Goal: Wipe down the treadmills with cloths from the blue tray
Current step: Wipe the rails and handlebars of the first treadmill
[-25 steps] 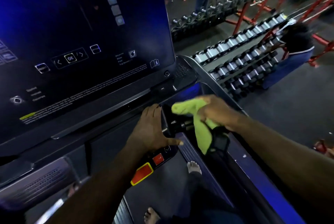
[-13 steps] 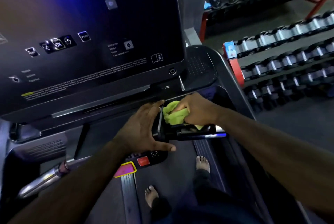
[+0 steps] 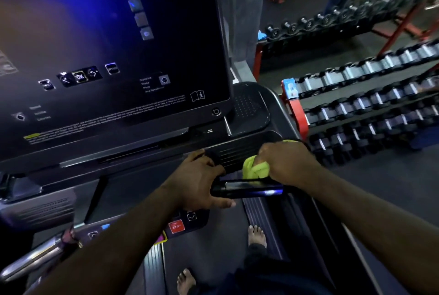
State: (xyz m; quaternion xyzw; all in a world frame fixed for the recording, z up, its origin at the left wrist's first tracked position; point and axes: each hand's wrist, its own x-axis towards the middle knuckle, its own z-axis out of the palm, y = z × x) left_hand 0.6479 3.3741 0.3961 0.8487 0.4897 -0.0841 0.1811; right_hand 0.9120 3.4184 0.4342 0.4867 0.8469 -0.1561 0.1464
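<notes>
Presently: right hand [image 3: 288, 164] has its fingers curled tight round a bunched lime-green cloth [image 3: 256, 170], pressed into the recess behind the black handgrip bar [image 3: 247, 190] of the treadmill console [image 3: 247, 109]. Left hand [image 3: 198, 184] lies spread on the console ledge, holding nothing, thumb under the bar.

Risk, as judged: the left wrist sits just above the red STOP key [image 3: 176, 227] and its neighbours. Weight leaned there could press a key and affect the belt [image 3: 213, 247] under bare feet. The wadded cloth may skip corners.
</notes>
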